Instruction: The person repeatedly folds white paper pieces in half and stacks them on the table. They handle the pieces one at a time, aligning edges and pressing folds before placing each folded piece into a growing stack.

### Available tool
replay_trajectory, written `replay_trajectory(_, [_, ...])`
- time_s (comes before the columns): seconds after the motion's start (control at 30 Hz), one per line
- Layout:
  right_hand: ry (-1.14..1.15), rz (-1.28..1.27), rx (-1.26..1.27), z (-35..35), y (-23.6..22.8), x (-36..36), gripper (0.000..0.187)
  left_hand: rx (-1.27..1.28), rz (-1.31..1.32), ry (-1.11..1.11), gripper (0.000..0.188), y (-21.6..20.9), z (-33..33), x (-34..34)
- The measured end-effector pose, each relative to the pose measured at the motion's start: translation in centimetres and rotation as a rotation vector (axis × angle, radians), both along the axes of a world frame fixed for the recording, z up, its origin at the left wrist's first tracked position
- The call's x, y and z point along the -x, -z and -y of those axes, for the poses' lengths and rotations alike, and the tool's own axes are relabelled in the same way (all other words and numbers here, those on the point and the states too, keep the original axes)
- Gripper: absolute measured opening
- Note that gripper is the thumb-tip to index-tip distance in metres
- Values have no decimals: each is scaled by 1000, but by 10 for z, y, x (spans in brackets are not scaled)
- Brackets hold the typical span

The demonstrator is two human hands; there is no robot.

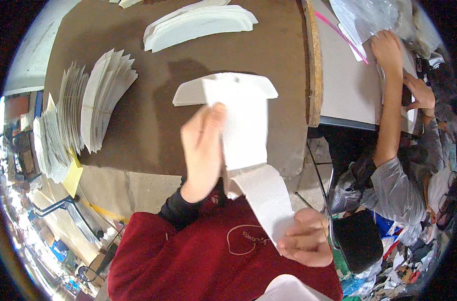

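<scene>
Brown and broad, a worktable [153, 133] fills the upper middle of the view, with a strip of floor [105, 183] showing along its near edge. On its left side stand three bundles of pale cut pieces: a fanned one [105, 95], a tighter one [70, 108] beside it, and another [50, 143] at the table's left edge, with a yellow sheet [74, 175] just below. Near the far edge lies a curved pile [201, 30] of white pieces. Closer in, a smaller curved white piece [190, 93] lies on the tabletop, its middle hidden behind a white panel [246, 133] held up in front of the person's dark red sweater [198, 253]. The left hand [203, 150], slightly blurred, grips this panel by its left side, thumb on the front. A pale strip [268, 200] slants down to the right from the panel's lower edge; whether the two are one folded length is unclear. The right hand [306, 238] has its fingers closed on the strip's lower end. To the right, a co-worker's hands [389, 52] rest at a grey table [344, 90], near a pink band [341, 37] and clear plastic [376, 20].
</scene>
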State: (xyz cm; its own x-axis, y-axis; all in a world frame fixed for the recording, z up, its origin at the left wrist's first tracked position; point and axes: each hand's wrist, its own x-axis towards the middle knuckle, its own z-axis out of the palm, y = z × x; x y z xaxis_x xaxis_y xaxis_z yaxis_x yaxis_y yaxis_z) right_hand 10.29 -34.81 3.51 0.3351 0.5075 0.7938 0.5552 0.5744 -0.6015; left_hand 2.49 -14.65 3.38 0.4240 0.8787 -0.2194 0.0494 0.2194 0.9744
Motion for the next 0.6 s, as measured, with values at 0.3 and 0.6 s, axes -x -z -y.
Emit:
replay_trajectory(0.3, [69,-30,-386,-15,-6,-10,34,-105,143,-137,33,-8,-16,0])
replay_trajectory(0.6, [-43,-53,-191,-12,-3,-17,32,-230,127,-296,34,0,-35,4])
